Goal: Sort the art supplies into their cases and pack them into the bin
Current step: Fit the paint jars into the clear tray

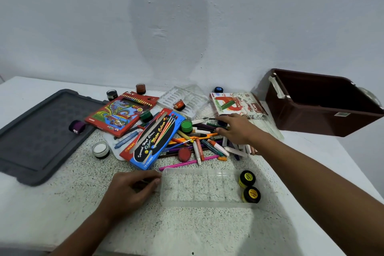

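- The left hand [133, 188] sits at 7 o'clock, its fingers curled on the left end of the clear tray [202, 187], pinching its rim to hold it in place.
- The tray lies at 6 o'clock; two yellow-capped pots [247, 178] sit at its right end, and the other slots look bare.
- The right hand [234, 129] reaches over the pile [199, 141] of crayons, pens and pencils near the centre, toward 3 o'clock. Its fingers are bent low over something dark; I cannot tell whether they have closed on it.
- More pots lie scattered: a green pot [186, 126] just left of the hand, a red one [184, 154] toward 6, a white one [100, 149] at 9.
- The bin [324, 118] stands open at 2 o'clock, well apart from the tray; its lid [41, 135] lies at 9 o'clock.
- Judged step: filling the tray with pots. It pays to keep the tray pinned flat, lift each pot straight up by its cap so loose sticks do not roll, and seat it upright in the next free slot beside the yellow pair.
- Risk: dragging the wrist through the pile could sweep crayons off the near edge.
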